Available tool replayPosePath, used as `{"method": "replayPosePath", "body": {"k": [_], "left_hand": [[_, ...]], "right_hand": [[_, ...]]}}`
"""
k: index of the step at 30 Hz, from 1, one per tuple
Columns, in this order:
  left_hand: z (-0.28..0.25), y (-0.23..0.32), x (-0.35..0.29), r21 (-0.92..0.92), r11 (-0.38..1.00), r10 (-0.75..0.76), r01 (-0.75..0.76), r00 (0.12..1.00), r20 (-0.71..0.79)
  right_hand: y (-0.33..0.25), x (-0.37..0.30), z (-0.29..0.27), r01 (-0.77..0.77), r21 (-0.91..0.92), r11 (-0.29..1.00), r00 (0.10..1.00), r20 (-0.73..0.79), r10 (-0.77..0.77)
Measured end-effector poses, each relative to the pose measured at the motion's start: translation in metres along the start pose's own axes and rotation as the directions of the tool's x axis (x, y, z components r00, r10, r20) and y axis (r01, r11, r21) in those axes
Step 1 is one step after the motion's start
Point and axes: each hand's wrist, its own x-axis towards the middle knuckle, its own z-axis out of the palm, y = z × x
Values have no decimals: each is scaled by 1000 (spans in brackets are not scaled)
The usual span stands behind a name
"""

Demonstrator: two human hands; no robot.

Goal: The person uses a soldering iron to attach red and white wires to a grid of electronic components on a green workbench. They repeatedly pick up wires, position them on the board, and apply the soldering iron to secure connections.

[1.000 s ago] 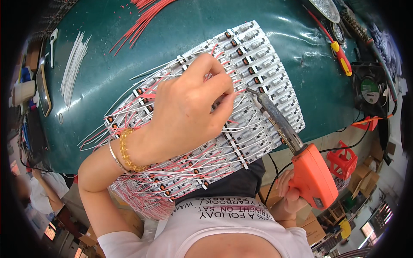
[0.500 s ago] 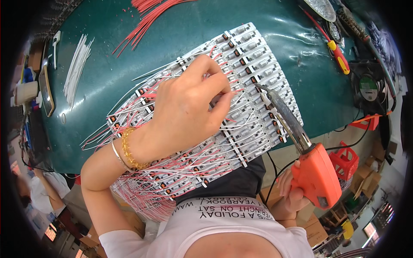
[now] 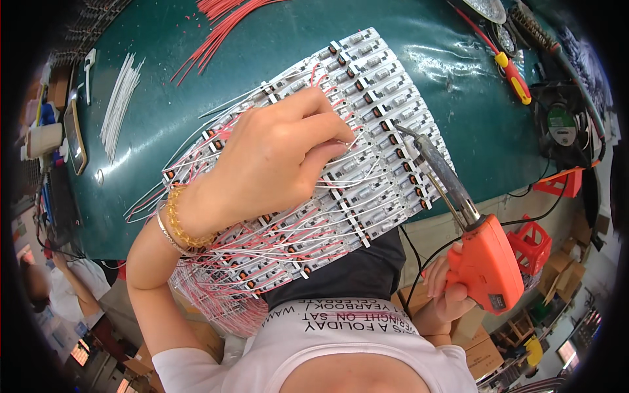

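Observation:
My left hand (image 3: pixel 272 154) is over a panel of small circuit boards (image 3: pixel 383 78), thumb and forefinger pinched together. A thin wire (image 3: pixel 356 136), apparently white, shows at those fingertips; its hold inside the fingers is partly hidden. My right hand (image 3: pixel 449 288) grips an orange soldering gun (image 3: pixel 488 262) by its handle. The gun's bent tip (image 3: pixel 403 130) sits over the boards, a little right of my left fingertips; I cannot tell whether it touches. Red and white wires (image 3: pixel 275 245) trail from many boards toward the lower left. The panel lies tilted across the table's near edge and above my lap.
On the green table (image 3: pixel 170 39) lie bundles of red wires (image 3: pixel 219 39) and white wires (image 3: pixel 120 108). A red-yellow screwdriver (image 3: pixel 514 78) and a small black fan (image 3: pixel 560 124) are at right. Past the table edge stands a red plastic stool (image 3: pixel 529 245). Another person (image 3: pixel 75 288) sits at lower left.
The panel has shifted slightly up and left. My left hand has moved a little left with its fingers still pinched. The soldering gun has barely moved.

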Motion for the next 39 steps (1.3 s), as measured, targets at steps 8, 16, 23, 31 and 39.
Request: {"method": "replayPosePath", "body": {"k": [8, 16, 23, 31, 39], "left_hand": [[-6, 8, 1, 341, 939, -14, -45, 986, 168], [-1, 10, 4, 118, 988, -90, 99, 992, -84], [24, 19, 0, 137, 980, -120, 143, 980, -160], [28, 18, 0, 210, 971, -75, 111, 982, -171], [29, 16, 0, 215, 973, -45, 85, 982, -185]], "right_hand": [[-1, 2, 1, -5, 12, 1000, 1000, 16, 5], [-5, -1, -3, -43, -35, 998, 999, 23, 44], [11, -13, -22, 7, -115, 993, 995, 104, 5], [11, -25, -29, -209, -149, 966, 978, -23, 208], [26, -26, -35, 94, -99, 991, 993, 82, -86]]}}
